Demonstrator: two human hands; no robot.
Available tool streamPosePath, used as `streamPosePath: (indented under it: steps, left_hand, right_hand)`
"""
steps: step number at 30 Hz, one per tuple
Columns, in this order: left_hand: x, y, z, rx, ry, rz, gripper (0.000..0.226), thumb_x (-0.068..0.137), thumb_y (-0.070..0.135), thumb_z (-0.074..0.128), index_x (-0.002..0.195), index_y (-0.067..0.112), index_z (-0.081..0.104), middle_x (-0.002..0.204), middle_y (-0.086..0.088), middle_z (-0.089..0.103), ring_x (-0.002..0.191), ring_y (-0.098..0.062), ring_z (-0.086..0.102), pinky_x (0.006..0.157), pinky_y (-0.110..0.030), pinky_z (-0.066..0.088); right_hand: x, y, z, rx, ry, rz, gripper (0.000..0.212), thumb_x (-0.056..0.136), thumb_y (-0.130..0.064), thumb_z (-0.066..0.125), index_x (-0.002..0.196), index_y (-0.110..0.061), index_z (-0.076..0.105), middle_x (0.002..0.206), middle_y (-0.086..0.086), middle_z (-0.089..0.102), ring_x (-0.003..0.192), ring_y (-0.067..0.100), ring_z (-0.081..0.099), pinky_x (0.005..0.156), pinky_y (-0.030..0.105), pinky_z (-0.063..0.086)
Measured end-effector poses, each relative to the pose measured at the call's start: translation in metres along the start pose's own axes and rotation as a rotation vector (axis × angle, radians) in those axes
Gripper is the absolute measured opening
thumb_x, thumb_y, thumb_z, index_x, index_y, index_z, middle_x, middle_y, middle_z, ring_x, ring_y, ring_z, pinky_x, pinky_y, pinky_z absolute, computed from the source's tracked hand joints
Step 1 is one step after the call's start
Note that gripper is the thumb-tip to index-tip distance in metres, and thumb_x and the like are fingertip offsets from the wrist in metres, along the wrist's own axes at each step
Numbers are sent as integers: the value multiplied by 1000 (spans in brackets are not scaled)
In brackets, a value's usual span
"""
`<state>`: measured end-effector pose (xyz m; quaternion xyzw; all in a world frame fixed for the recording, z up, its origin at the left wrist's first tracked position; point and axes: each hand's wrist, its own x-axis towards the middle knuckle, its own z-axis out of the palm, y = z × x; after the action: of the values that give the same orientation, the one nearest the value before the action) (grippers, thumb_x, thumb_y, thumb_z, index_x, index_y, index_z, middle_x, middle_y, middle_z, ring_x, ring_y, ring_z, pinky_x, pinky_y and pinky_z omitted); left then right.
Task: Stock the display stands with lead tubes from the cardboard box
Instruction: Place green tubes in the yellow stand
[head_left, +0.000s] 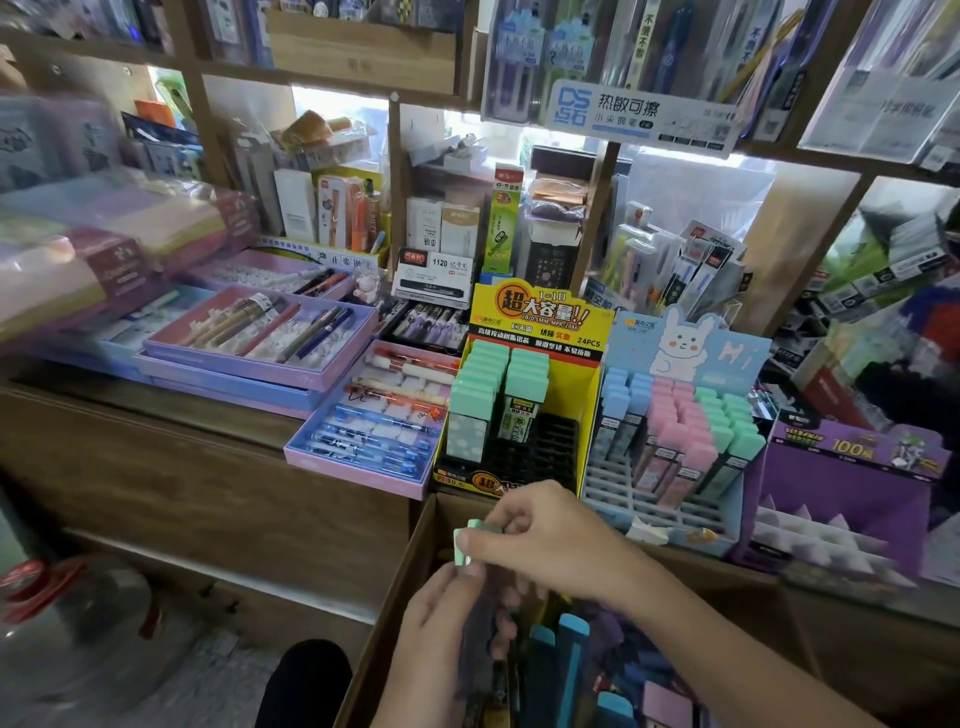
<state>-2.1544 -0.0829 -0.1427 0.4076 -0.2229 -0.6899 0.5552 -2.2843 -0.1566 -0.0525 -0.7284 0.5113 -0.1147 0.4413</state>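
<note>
A lead tube (461, 551) was gripped between left hand (441, 623) and right hand (545, 540) above the cardboard box (400, 597), with insertion into the yellow stand (592, 405) judged next.

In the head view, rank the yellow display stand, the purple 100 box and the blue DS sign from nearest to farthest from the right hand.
1. yellow display stand, directly behind the right hand.
2. purple 100 box, off to the right on the counter.
3. blue DS sign, up on the higher shelf.
</note>
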Motion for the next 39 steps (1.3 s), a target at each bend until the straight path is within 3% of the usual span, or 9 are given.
streamPosePath:
  steps: [2, 4, 8, 14, 16, 20, 23, 28, 39]
  left_hand:
    - [0, 0, 2, -17, 57, -32, 47, 72, 48, 75, 90, 5, 79, 75, -18, 68, 56, -25, 61, 48, -32, 47]
    - [-1, 2, 3, -30, 95, -34, 41, 80, 39, 68, 96, 3, 78, 74, -19, 70, 52, -25, 62, 43, -30, 46]
    - [-7, 3, 6, -6, 64, 28, 28, 74, 27, 75, 98, 15, 81, 88, -17, 77, 68, -25, 75, 55, -28, 56]
    - [-4, 1, 5, -3, 127, 36, 32, 70, 33, 80, 99, 19, 80, 95, -16, 78, 75, -27, 76, 59, -30, 58]
    - [-4, 3, 6, -8, 159, 20, 33, 71, 36, 79, 98, 16, 80, 86, -14, 77, 64, -26, 72, 51, -31, 54]
    - [2, 7, 7, -143, 234, -85, 35, 96, 28, 57, 96, -5, 67, 57, -15, 58, 37, -20, 46, 33, -23, 32]
    - [8, 11, 6, -213, 279, -166, 45, 106, 24, 40, 88, -6, 68, 56, -14, 56, 34, -18, 43, 30, -19, 31]
    - [12, 11, 5, -268, 267, -229, 47, 106, 24, 36, 93, -8, 69, 56, -14, 56, 34, -18, 44, 31, -20, 32]
    - [13, 17, 7, -244, 278, -294, 46, 106, 23, 37, 95, -7, 69, 54, -14, 56, 32, -20, 46, 31, -22, 35]
  right_hand:
    - [-1, 2, -7, 115, -46, 14, 33, 86, -48, 68, 99, -18, 72, 76, 4, 78, 60, 13, 70, 52, 20, 52]
    - [-2, 4, -13, 304, -88, 36, 20, 94, -22, 64, 108, -10, 71, 83, 9, 78, 68, 18, 73, 57, 22, 55]
    - [-6, 9, -22, 433, -65, 39, 32, 94, 4, 60, 122, -8, 67, 98, 17, 77, 76, 20, 73, 61, 25, 58]
    - [-7, 14, -32, 418, 6, -23, 26, 91, -4, 74, 116, -6, 67, 93, 14, 79, 70, 20, 73, 63, 24, 59]
    - [-6, 13, -35, 398, 48, -50, 21, 90, -10, 77, 110, -9, 71, 93, 11, 80, 74, 23, 75, 65, 24, 60]
    - [-1, 5, -42, 407, 214, -128, 17, 88, -12, 80, 104, -16, 75, 92, 5, 80, 77, 25, 77, 70, 29, 63]
    - [7, -7, -46, 405, 366, -211, 18, 87, -7, 80, 100, -17, 73, 90, 3, 79, 79, 23, 78, 72, 34, 65]
    - [21, -24, -45, 218, 573, -359, 21, 87, -12, 81, 95, -29, 72, 90, -5, 73, 82, 9, 70, 78, 20, 59]
    - [47, -23, -32, 39, 574, -413, 14, 90, -14, 78, 103, -19, 74, 90, -8, 68, 87, 5, 64, 77, 16, 56]
